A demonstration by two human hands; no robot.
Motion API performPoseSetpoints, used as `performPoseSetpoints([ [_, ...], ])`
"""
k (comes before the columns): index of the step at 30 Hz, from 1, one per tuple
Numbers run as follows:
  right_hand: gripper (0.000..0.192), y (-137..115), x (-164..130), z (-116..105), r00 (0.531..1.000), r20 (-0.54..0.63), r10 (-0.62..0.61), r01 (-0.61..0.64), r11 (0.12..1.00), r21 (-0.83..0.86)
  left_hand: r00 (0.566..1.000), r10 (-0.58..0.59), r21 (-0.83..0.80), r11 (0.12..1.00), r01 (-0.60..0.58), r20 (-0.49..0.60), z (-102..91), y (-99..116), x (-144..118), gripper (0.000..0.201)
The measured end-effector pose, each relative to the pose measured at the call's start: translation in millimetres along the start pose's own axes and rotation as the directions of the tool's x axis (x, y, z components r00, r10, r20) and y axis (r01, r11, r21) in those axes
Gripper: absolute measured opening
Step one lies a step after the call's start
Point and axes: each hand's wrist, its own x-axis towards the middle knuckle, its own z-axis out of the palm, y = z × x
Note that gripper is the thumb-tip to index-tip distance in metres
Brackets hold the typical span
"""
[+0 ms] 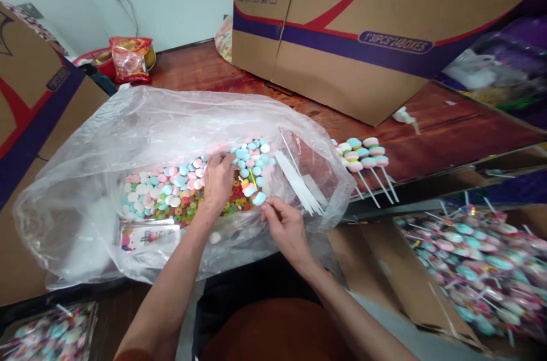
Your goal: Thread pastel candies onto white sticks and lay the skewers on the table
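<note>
My left hand [219, 176] reaches into a pile of pink, blue and white candies [188, 170]. Its fingers are bent down among them, and what lies under the fingertips is hidden. My right hand [285, 224] is closed in a pinch at the end of a candy stick [250, 190]. Pastel candy pieces and a thin yellow length show on that stick. Below the pastel pile lie small ring candies [188, 202] in red, green and yellow. Several white sticks [299, 181] rest to the right, inside the same clear plastic bag [106, 139].
Finished-looking candy skewers [361, 156] lie on the red-brown table [192, 68] right of the bag. A large carton [333, 53] stands behind, another carton [25, 122] at left. An open box of wrapped candy sticks [482, 264] sits lower right. A red snack packet [130, 59] is behind.
</note>
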Motion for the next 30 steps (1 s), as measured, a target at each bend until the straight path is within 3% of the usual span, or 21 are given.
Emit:
performPoseSetpoints([
  [5, 0.028, 3.5, 0.4, -0.3, 1.0, 0.004, 0.002, -0.002, 1.0, 0.0, 0.991, -0.122, -0.204, 0.973, 0.109, -0.048, -2.7, -6.3, 3.8, 0.02],
  [8, 0.027, 4.5, 0.6, 0.0, 1.0, 0.001, 0.007, -0.007, 1.0, -0.006, 0.996, -0.086, -0.206, 0.975, 0.08, -0.019, -3.5, -2.8, 6.3, 0.019],
  [12, 0.026, 4.5, 0.5, 0.7, 1.0, -0.003, 0.006, -0.006, 1.0, -0.01, 0.997, 0.081, -0.053, 0.995, -0.08, 0.013, 1.6, 5.5, 15.7, 0.019],
  [16, 0.026, 3.5, 0.4, 0.3, 1.0, -0.005, 0.013, -0.013, 1.0, -0.006, 0.97, 0.188, 0.064, 0.978, -0.2, 0.152, 2.5, 6.7, 30.9, 0.02],
  [24, 0.026, 3.5, 0.0, -0.4, 1.0, -0.014, 0.019, -0.019, 1.0, 0.012, 0.933, 0.167, 0.253, 0.934, -0.253, 0.318, -10.4, 9.4, 39.2, 0.016],
  [30, 0.026, 6.5, 0.5, 0.7, 1.0, -0.031, -0.005, 0.005, 1.0, 0.015, 0.904, 0.103, 0.333, 0.908, -0.256, 0.414, -15.7, 14.9, 40.5, 0.027],
])
